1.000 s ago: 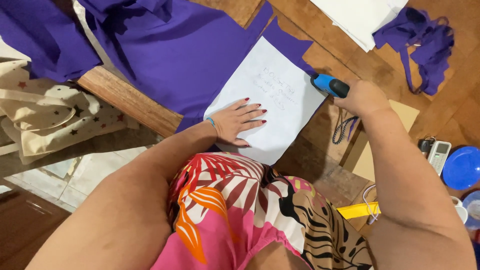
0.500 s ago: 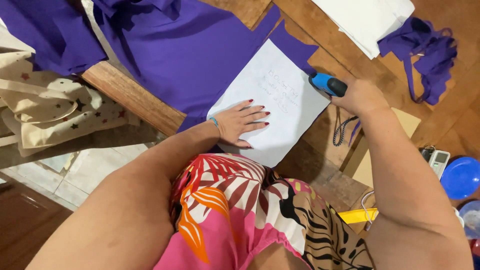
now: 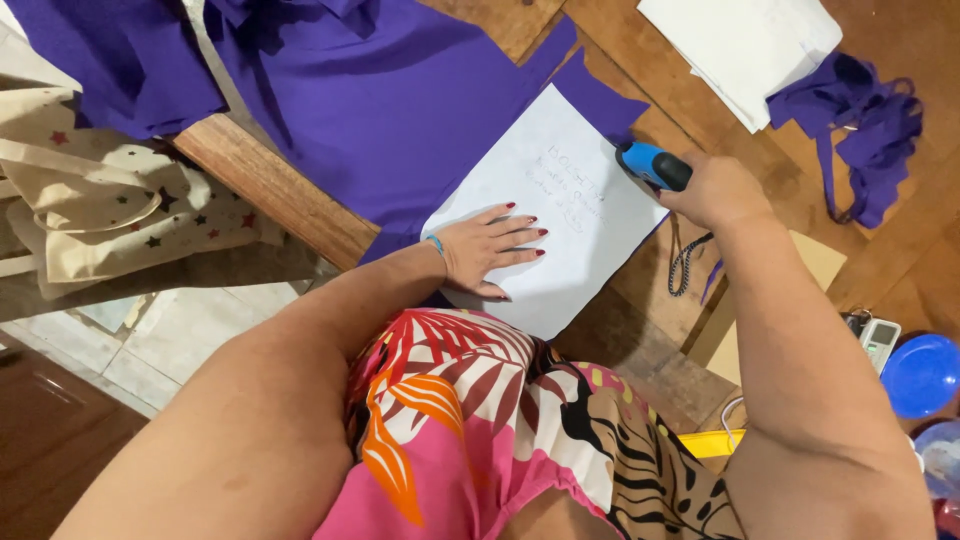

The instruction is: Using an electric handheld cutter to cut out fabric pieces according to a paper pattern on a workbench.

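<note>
A wide sheet of purple fabric (image 3: 390, 110) spreads over the brown wooden table (image 3: 640, 290), running under and beyond the left hand. On it lies 1 white paper pattern sheet (image 3: 560, 220) with faint handwriting. The left hand (image 3: 490, 248) rests flat and open on this sheet's near half, fingers spread, pressing it down. Just past the sheet's far right edge, the right hand (image 3: 715, 190) is closed around a blue-and-black handheld cutting tool (image 3: 652, 165), its tip touching the paper's edge. Beyond that grip sit a stack of white paper (image 3: 745, 45) and tangled purple fabric strips (image 3: 860, 110). Left of the table, beige star-printed cloth bags (image 3: 100, 200) lie.
</note>
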